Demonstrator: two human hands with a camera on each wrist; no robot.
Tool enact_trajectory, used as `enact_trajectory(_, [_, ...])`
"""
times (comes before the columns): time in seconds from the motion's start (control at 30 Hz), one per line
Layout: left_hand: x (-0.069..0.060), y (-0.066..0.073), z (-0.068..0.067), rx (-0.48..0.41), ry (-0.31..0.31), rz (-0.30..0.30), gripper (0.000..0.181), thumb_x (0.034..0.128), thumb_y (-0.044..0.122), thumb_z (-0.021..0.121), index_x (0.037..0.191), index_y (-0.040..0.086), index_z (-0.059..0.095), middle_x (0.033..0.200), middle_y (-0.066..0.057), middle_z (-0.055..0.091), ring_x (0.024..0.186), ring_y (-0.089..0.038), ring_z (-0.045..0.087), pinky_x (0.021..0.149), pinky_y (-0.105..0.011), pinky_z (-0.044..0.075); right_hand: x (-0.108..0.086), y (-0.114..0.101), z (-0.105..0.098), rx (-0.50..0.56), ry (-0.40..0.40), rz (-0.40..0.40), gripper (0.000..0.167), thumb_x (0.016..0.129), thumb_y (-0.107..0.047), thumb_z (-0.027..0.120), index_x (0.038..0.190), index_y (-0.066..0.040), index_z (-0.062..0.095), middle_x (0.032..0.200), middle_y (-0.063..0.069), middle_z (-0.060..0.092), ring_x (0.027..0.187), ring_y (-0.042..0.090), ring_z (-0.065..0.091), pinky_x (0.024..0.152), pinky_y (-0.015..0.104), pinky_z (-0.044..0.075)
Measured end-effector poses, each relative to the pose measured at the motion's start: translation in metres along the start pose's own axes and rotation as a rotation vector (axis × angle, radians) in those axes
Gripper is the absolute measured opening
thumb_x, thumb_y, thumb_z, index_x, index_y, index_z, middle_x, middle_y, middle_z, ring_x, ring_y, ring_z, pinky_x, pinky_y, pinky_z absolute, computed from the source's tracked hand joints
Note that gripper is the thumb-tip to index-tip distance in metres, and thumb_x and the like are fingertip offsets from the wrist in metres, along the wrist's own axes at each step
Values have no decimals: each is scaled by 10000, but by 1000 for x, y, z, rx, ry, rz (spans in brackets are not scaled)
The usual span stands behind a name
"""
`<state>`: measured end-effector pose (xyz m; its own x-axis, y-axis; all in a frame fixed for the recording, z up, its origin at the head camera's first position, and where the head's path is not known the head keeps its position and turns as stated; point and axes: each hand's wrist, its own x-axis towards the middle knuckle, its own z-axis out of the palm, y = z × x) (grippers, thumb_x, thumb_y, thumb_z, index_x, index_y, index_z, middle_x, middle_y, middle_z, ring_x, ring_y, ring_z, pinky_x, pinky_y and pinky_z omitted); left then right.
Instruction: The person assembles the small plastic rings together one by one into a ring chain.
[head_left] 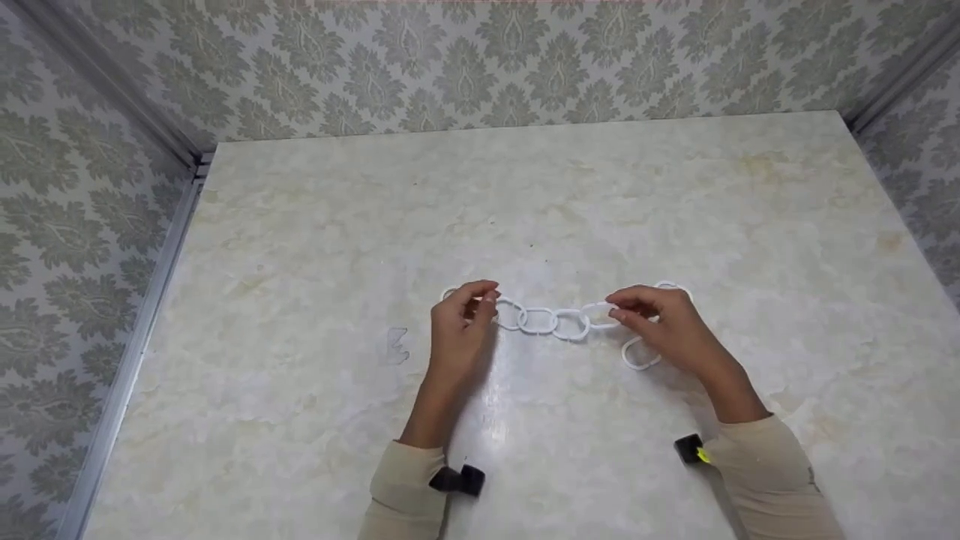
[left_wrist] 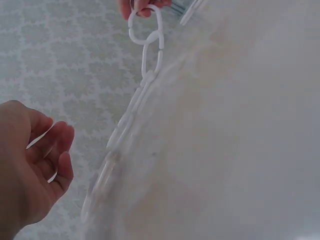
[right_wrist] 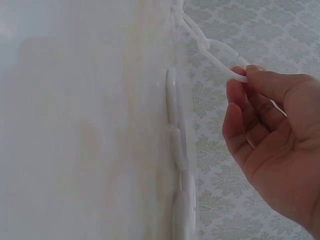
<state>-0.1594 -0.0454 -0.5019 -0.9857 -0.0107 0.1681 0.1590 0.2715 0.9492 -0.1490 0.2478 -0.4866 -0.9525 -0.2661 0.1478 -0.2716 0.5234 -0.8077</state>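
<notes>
A chain of white plastic links (head_left: 538, 332) stretches between the two hands in the head view. My right hand (head_left: 675, 330) pinches one of its links between thumb and fingertips; in the right wrist view, this hand (right_wrist: 285, 135) holds the link (right_wrist: 220, 65) raised off the surface. Close to the chain's left part is my left hand (head_left: 459, 330). Seen in the left wrist view, the left hand (left_wrist: 30, 165) has loosely bent fingers with nothing between them, beside the chain (left_wrist: 144, 60). More white links show behind and below the right hand, whose palm hides part of them.
The pale marbled table (head_left: 337, 210) lies under everything. A small clear piece (head_left: 396, 346) with a jagged edge lies left of the left hand. Black devices (head_left: 459, 481) sit at both wrists. Patterned wall covering (head_left: 465, 75) borders the table at the back and sides.
</notes>
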Motion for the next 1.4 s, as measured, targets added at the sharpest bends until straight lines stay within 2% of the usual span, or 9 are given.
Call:
enact_trajectory(0.13, [-4, 9, 17, 12, -113, 101, 202, 971, 71, 635, 1123, -31, 720, 1003, -160, 753, 755, -168, 656, 675, -193, 504, -2, 2, -2, -8, 0, 31, 193, 941, -75, 703, 1117, -8, 746, 995, 116, 772, 814, -31, 625, 756, 121, 508])
enact_trajectory(0.23, [-6, 16, 31, 17, -189, 128, 211, 952, 71, 656, 1131, -20, 720, 1048, -144, 760, 777, -163, 678, 694, -190, 515, -3, 3, -2, -9, -9, 49, 199, 955, -98, 693, 1131, -21, 746, 1015, 114, 771, 827, -30, 627, 764, 129, 512])
enact_trajectory(0.47, [-9, 27, 63, 7, -319, 133, 369, 916, 83, 711, 1275, 15, 659, 1244, -160, 707, 809, -193, 717, 696, -186, 537, -3, 3, -3, 5, -8, 55, 201, 953, -94, 694, 1137, -31, 745, 1028, 120, 773, 850, -43, 637, 773, 126, 519])
enact_trajectory(0.6, [-11, 27, 77, 75, -354, 137, 527, 885, 86, 758, 1382, 48, 589, 1323, -152, 666, 770, -159, 720, 677, -160, 539, -2, 3, -3, 42, 22, 33, 199, 949, -72, 691, 1135, -24, 743, 1025, 147, 765, 871, -55, 646, 793, 107, 521])
enact_trajectory(0.73, [-14, 22, 86, 150, -382, 111, 571, 879, 116, 787, 1408, 78, 577, 1267, -108, 698, 684, -55, 647, 649, -136, 515, -3, 4, -1, 96, 47, 10, 189, 941, -43, 692, 1118, -10, 747, 1036, 184, 758, 896, -54, 658, 804, 107, 527])
enact_trajectory(0.87, [-18, 16, 88, 191, -383, 96, 503, 890, 148, 782, 1365, 97, 624, 1165, -55, 733, 659, -6, 560, 634, -143, 477, -3, 5, 0, 104, 50, -8, 169, 931, -16, 694, 1088, 6, 753, 1026, 201, 758, 895, -64, 655, 791, 106, 525])
enact_trajectory(0.97, [-19, 11, 88, 250, -353, 132, 453, 889, 188, 784, 1318, 105, 663, 1121, -34, 748, 688, -21, 552, 675, -161, 468, -3, 5, 1, 93, 47, -17, 164, 923, -7, 701, 1076, 13, 755, 1017, 195, 762, 881, -66, 649, 776, 105, 524])
enact_trajectory(1.27, [-22, 6, 92, 466, -259, 252, 429, 848, 346, 809, 1224, 162, 716, 1073, 5, 766, 932, -144, 714, 805, -312, 559, -2, 5, -1, 89, 35, 1, 168, 913, -13, 716, 1073, 25, 756, 1016, 200, 762, 832, -45, 642, 747, 115, 521])
enact_trajectory(1.4, [-22, 6, 94, 547, -218, 294, 451, 820, 415, 815, 1196, 182, 724, 1000, 25, 758, 866, -140, 716, 717, -324, 554, -2, 3, -3, 100, 25, 21, 174, 922, -26, 711, 1082, 29, 752, 1024, 206, 757, 830, -35, 646, 750, 123, 525])
